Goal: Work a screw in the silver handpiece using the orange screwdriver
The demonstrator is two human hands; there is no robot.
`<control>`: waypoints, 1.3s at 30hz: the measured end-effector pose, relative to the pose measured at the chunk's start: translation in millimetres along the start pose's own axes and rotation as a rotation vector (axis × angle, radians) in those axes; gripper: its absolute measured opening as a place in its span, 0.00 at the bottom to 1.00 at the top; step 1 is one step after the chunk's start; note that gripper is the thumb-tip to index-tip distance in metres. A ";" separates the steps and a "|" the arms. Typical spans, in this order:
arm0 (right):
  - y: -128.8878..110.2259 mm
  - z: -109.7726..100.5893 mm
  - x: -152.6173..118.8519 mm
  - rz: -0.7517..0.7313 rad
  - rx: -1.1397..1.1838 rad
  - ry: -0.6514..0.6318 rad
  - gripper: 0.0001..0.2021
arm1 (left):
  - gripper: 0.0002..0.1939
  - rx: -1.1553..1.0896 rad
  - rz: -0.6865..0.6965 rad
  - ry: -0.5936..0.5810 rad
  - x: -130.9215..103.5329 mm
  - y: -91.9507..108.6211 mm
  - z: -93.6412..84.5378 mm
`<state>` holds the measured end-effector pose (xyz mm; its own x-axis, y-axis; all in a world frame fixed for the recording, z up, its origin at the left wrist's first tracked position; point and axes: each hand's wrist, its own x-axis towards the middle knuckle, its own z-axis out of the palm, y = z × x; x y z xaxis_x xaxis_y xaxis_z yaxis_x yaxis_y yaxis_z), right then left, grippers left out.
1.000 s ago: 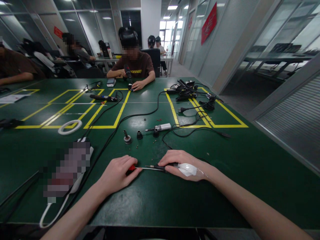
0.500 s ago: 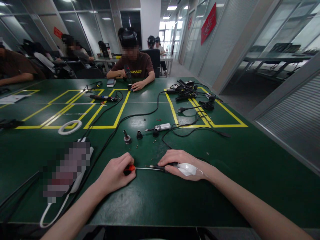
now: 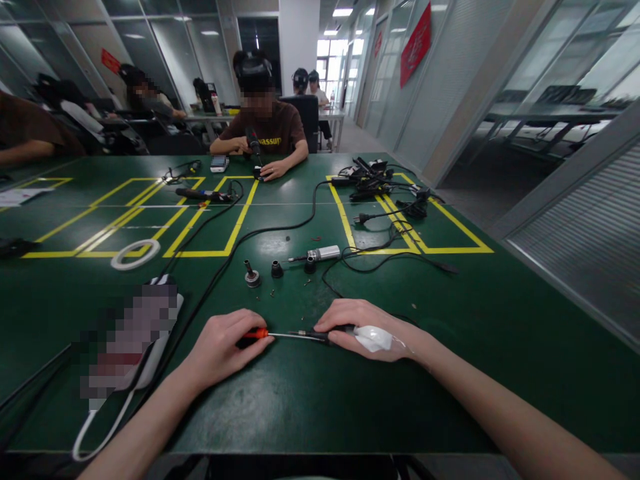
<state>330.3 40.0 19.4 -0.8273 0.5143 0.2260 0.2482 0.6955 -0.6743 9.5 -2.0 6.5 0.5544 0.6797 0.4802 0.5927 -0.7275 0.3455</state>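
Note:
My left hand (image 3: 220, 343) is closed around the red-orange and black handle of a screwdriver (image 3: 262, 333). Its thin metal shaft runs right, to the black handle (image 3: 320, 336) of a corded tool. My right hand (image 3: 363, 323), with a white patch taped on its back, grips that handle flat against the table; its fingers cover most of it. A short metal tip sticks out leftward. Whether the screwdriver's end sits in a screw cannot be seen. Beyond the hands lie a silver cylinder with a long tip (image 3: 325, 253), two black collars (image 3: 277, 269) and a round metal nozzle piece (image 3: 253, 277).
Several tiny screws (image 3: 307, 283) lie beyond my hands. To the left are a white tape ring (image 3: 135, 254) and a blurred-out object with a white cable (image 3: 90, 427). Black cords (image 3: 260, 231) cross the green table to piled tools (image 3: 373, 179). Opposite, a person (image 3: 260, 127) works.
The fingers of my left hand have shifted and straightened on the screwdriver, so more of its handle shows. My right hand stays in place. The view has moved slightly.

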 end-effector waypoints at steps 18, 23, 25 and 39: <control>2.0 1.6 -1.3 -0.017 -0.011 0.022 0.12 | 0.05 -0.042 -0.109 -0.025 -4.4 -0.1 3.8; 0.4 0.9 -0.8 -0.012 -0.003 0.022 0.11 | 0.04 -0.123 -0.098 -0.037 -1.7 0.3 2.1; -0.1 1.0 -0.5 -0.019 -0.002 0.027 0.11 | 0.04 -0.126 -0.093 -0.037 -1.1 0.3 1.9; 0.7 1.7 -0.6 -0.010 -0.010 0.022 0.11 | 0.08 -0.070 -0.057 -0.029 -2.6 -2.9 1.0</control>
<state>330.0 39.4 17.6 -0.8187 0.5178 0.2481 0.2448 0.7057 -0.6649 6.9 -1.6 3.4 0.5384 0.7216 0.4352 0.5821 -0.6919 0.4271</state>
